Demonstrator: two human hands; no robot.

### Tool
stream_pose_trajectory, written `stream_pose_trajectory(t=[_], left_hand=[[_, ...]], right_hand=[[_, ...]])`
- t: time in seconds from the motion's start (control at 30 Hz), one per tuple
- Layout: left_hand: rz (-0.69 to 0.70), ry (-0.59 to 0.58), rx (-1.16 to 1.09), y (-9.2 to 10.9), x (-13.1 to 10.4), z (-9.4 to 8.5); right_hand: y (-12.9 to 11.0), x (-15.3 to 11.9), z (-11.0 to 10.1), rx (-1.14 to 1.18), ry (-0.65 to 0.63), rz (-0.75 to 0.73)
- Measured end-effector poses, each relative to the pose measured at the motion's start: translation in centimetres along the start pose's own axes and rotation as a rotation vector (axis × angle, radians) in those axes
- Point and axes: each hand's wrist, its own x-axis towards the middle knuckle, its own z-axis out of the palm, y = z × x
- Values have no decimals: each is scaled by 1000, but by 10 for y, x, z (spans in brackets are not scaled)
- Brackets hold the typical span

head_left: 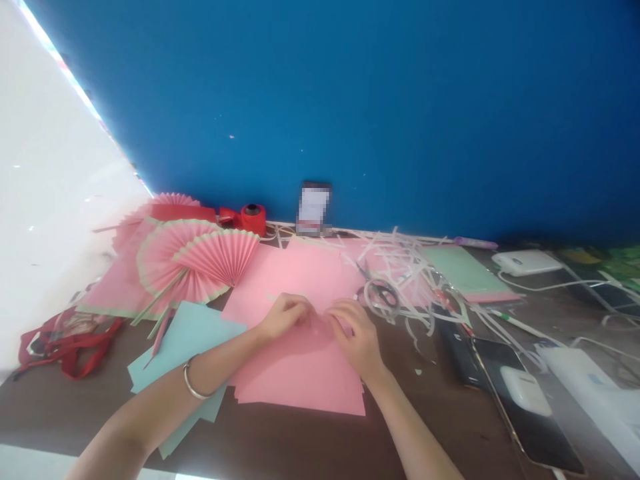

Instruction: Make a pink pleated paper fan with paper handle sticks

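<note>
Pink paper sheets lie stacked in front of me on the brown table. Over their middle, my left hand and my right hand come close together with fingers bent and tips pinched. Between the fingertips there may be something small and pale, too blurred to name. Pale blue paper sheets lie partly under my left forearm. Pleated pink paper fans with green edges rest beyond them, to the left. Close to my right hand, scissors lie among white paper strips.
At the right are a black phone with a white earbud case on it, and a white power bank with a cable. A red tape dispenser and an upright phone stand along the blue wall. Red straps lie left.
</note>
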Motion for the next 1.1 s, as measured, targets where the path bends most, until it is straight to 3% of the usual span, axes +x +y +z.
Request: stream_pose_trajectory(t=[0.13,0.23,0.43,0.57,0.83,1.1], left_hand=[[107,149,459,-1,2,-7],[116,124,630,-5,7,-11],[115,59,651,-11,11,-10],[81,63,634,-10,11,-9],[77,66,610,-14,13,-11],[95,80,606,-17,13,-10]], right_hand=[[7,5,-3,51,-79,285],[11,13,-6,69,-206,401],[9,32,-7,168,-542,558],[10,40,-4,121,-674,636],[13,59,4,78,-860,620],[20,63,13,17,-878,661]])
